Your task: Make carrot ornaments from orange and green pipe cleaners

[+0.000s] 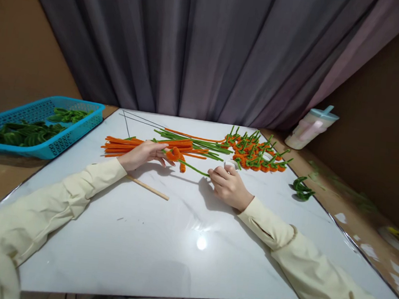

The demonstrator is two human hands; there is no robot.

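My left hand (147,155) pinches a coiled orange pipe cleaner (173,154) between thumb and fingers, with one orange end curling downward. From it a green pipe cleaner (195,169) runs right to my right hand (228,185), whose fingers are closed on its far end. Behind the left hand lies a bundle of straight orange pipe cleaners (118,146), with green pipe cleaners (200,143) just beyond. A wooden stick (149,188) rests on the table in front of my left hand. A white ring-shaped thing (232,164), partly hidden, is behind my right hand.
Many finished orange coils with green stems (255,152) cluster at the back right of the white table (161,249). Green curled pieces (302,188) lie near the right edge. A blue basket (49,147) with green pieces stands left; a lidded tumbler (311,127) stands right.
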